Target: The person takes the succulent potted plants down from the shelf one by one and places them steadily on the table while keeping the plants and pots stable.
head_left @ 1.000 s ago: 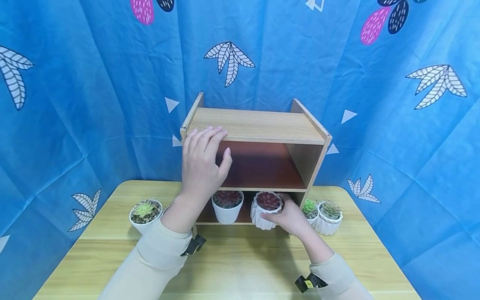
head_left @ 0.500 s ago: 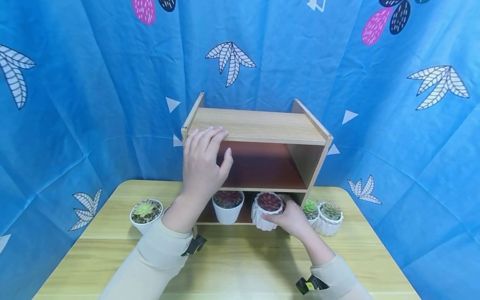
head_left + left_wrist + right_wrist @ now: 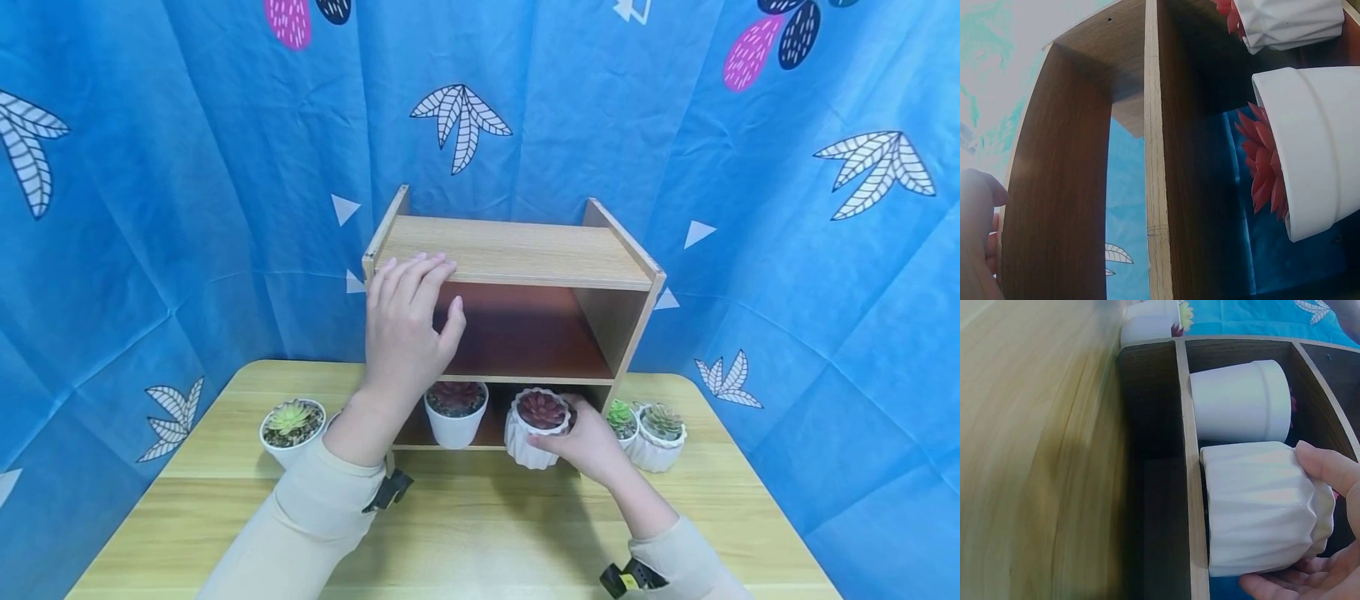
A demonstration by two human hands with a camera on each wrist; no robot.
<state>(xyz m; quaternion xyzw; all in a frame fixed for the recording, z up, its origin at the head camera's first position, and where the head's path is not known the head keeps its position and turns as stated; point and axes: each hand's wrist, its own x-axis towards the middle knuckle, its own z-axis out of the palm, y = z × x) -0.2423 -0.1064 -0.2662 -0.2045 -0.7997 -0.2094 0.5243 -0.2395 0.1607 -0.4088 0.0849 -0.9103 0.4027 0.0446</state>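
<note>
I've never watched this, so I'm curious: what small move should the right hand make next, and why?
Probably ease the fluted white succulent pot straight out: the right hand grips it, and it juts past the lower shelf's front edge.

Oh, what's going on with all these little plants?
A person's right hand grips a ribbed white pot with a red succulent at the lower front of a wooden shelf, beside a smooth white pot. The left hand rests on the shelf's top. More potted succulents stand on the table.
</note>
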